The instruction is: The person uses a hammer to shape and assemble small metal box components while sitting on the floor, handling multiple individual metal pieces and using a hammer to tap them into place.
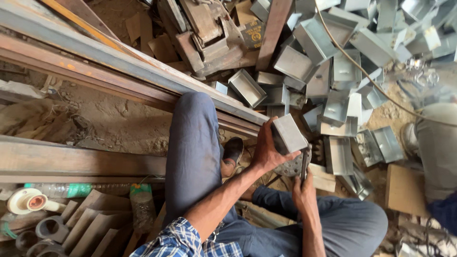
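So the grey metal box (288,134) sits gripped in the left hand (267,154), held over a round perforated plate (290,167) between the knees. The right hand (304,192) is wrapped round a dark tool handle (303,169) just beside it, with a heap of similar boxes (333,71) on the dirt beyond.

Dark label (253,35) (yellow print), top centre
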